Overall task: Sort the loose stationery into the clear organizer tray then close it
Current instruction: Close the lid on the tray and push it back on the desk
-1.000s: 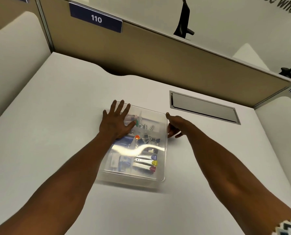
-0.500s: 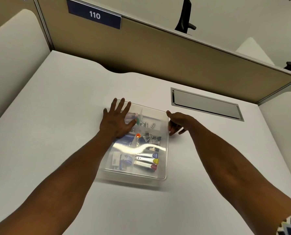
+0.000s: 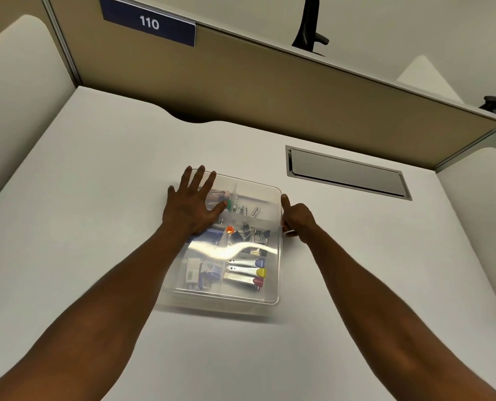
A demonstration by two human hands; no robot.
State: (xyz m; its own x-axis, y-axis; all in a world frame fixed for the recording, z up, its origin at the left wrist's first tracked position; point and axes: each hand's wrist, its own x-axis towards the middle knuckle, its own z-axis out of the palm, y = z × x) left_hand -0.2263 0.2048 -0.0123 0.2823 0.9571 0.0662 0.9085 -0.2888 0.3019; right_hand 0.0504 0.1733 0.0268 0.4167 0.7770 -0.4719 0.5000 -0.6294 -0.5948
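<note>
The clear organizer tray (image 3: 271,299) lies in the middle of the white desk with its clear lid on top. Through the lid I see black binder clips (image 3: 252,233), an orange pin (image 3: 229,229), small boxes (image 3: 202,272) and metal clips with blue, yellow and red ends (image 3: 248,272). My left hand (image 3: 193,204) lies flat with fingers spread on the lid's far left corner. My right hand (image 3: 296,219) is curled against the tray's right edge near the far corner, index finger raised, fingers on the rim.
A grey metal cable hatch (image 3: 346,176) is set into the desk behind and right of the tray. A tan partition (image 3: 270,91) with a blue "110" sign (image 3: 148,23) closes the back. White side panels stand at left and right.
Both hands stay at the tray's far corners. My right hand has closed in tighter against the right rim. The view has shifted slightly.
</note>
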